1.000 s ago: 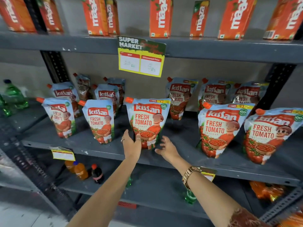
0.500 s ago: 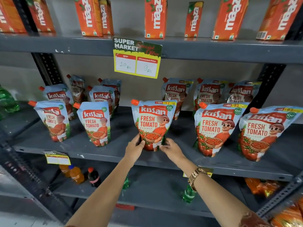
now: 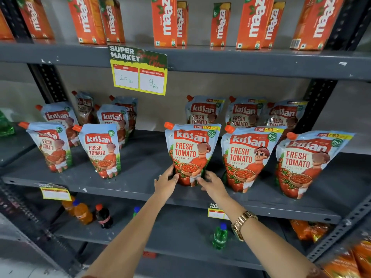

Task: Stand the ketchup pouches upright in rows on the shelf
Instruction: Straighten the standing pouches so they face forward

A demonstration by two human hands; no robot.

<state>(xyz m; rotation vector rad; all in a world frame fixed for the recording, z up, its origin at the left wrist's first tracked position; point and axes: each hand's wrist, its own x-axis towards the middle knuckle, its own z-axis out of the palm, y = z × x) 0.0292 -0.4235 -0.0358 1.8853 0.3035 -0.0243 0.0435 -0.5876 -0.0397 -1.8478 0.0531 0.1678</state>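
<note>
Glossy plastic ketchup pouch (image 3: 191, 151) — matt, scuffed grey metal shelf (image 3: 144, 163).

Gold link watch (image 3: 243, 224) on the right wrist (image 3: 233, 207), thin rings (image 3: 174, 179) on left fingers (image 3: 170, 171)
</note>
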